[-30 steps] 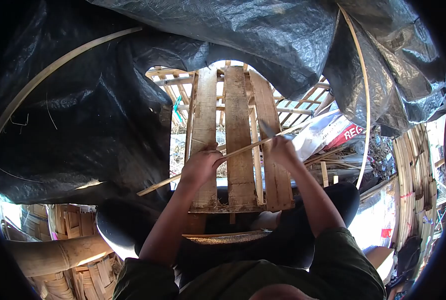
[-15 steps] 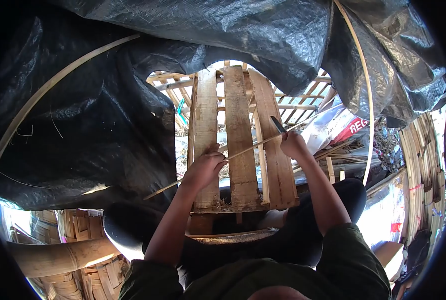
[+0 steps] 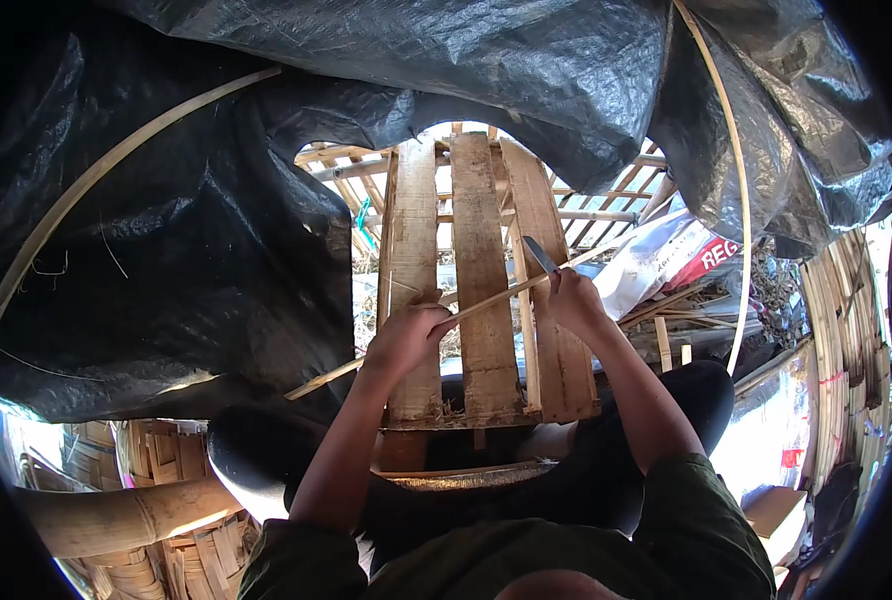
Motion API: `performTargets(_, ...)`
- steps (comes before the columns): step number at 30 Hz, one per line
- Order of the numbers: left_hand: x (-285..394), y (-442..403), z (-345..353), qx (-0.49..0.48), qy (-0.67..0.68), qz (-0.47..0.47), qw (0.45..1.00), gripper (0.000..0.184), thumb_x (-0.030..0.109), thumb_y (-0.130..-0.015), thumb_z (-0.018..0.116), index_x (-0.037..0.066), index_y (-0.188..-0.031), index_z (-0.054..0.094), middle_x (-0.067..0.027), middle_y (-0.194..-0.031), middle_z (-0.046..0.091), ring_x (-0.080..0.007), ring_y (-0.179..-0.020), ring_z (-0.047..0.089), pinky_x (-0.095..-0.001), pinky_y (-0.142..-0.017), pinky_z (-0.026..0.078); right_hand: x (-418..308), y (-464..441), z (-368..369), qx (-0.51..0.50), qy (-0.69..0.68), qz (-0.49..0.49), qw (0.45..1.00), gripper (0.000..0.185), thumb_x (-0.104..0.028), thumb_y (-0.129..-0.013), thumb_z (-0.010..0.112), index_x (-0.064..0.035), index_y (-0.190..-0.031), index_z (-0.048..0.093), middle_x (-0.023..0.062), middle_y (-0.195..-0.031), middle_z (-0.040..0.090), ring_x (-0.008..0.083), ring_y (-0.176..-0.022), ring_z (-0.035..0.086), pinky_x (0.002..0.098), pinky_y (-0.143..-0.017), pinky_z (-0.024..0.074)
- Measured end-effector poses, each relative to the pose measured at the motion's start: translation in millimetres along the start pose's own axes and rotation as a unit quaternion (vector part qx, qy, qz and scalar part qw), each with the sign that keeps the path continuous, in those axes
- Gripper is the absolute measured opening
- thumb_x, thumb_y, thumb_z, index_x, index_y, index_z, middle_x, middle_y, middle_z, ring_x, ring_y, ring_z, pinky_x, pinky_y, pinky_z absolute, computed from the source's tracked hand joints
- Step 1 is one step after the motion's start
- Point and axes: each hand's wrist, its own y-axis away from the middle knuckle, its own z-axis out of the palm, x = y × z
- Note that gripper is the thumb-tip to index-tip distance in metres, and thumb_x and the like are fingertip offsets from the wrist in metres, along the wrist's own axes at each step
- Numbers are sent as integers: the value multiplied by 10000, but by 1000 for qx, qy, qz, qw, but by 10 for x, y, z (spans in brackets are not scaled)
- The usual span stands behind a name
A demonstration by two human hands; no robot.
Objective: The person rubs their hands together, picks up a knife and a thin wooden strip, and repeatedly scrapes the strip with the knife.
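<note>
A long, thin bamboo strip (image 3: 506,294) slants across the wooden planks (image 3: 486,335), rising from lower left to upper right. My left hand (image 3: 409,335) is closed around it left of the middle. In my right hand (image 3: 578,300) is a knife (image 3: 541,255), its dark blade pointing up and left beside the strip. The fingers of that hand are wrapped round the handle, which they mostly hide. Whether the blade touches the strip, I cannot tell.
Black plastic sheeting (image 3: 166,260) hangs on the left and overhead, with curved bamboo strips (image 3: 731,130) against it. Split bamboo (image 3: 834,350) stands at the right. A white and red plastic sack (image 3: 681,258) lies beyond my right hand. A thick bamboo pole (image 3: 136,515) is at lower left.
My right hand and the knife have moved a little left and down along the strip, towards my left hand. The left hand has stayed almost in place.
</note>
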Motion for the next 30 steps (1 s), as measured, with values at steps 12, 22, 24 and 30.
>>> performTargets(12, 130, 59, -22, 82, -44, -22, 995, 189, 278, -909, 700, 114, -989, 749, -134, -855, 612, -339, -804, 650, -436, -712, 513, 527, -161, 412, 45, 69, -52, 995, 334, -225, -965, 492, 61, -943, 664, 318, -895, 679, 447, -902, 687, 530, -722, 549)
performTargets(22, 179, -3, -101, 53, -17, -46, 997, 187, 262, -864, 746, 80, -902, 753, -135, -816, 634, -340, -759, 653, -438, -695, 515, -143, 92, 53, -13, -14, 63, 998, 335, -249, -1005, 452, 8, -1031, 665, 268, -949, 695, 445, -924, 671, 532, -846, 525)
performTargets(24, 168, -2, -80, 70, -26, -31, 997, 199, 283, -873, 737, 88, -910, 746, -132, -827, 643, -346, -750, 657, -438, -687, 519, -125, 110, 66, 6, -43, 51, 998, 328, -243, -1008, 458, 17, -1012, 657, 289, -880, 680, 467, -846, 665, 550, -763, 525)
performTargets(30, 158, 0, -84, 55, -45, -46, 996, 238, 335, -879, 725, 102, -920, 748, -117, -860, 665, -339, -772, 673, -431, -699, 531, -40, 57, 129, 23, -50, 28, 998, 347, -265, -1016, 468, 27, -985, 654, 305, -799, 665, 485, -754, 658, 563, -664, 520)
